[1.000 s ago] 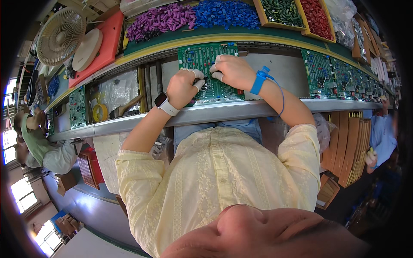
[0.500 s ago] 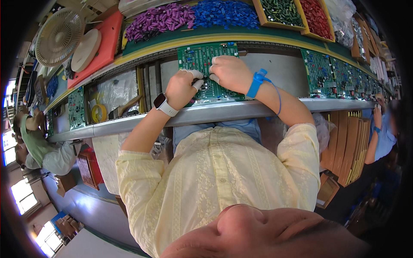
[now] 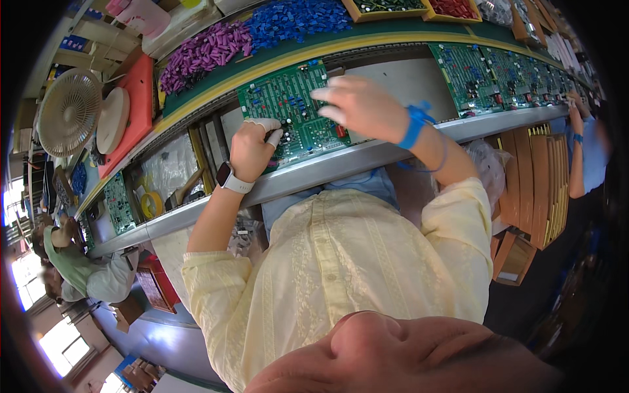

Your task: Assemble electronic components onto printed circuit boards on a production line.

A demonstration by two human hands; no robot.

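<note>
Over the workbench (image 3: pixel 308 175), the right hand (image 3: pixel 367 110) has seemingly lifted off the board (image 3: pixel 308 128).

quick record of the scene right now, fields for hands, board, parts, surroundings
left hand: fingers at the left part of the circuit board
right hand: blurred, over the board's right side
right wrist: blue strap
loose parts: purple pile beside blue pile, beyond the board
further right: more boards
far left: fan
</note>
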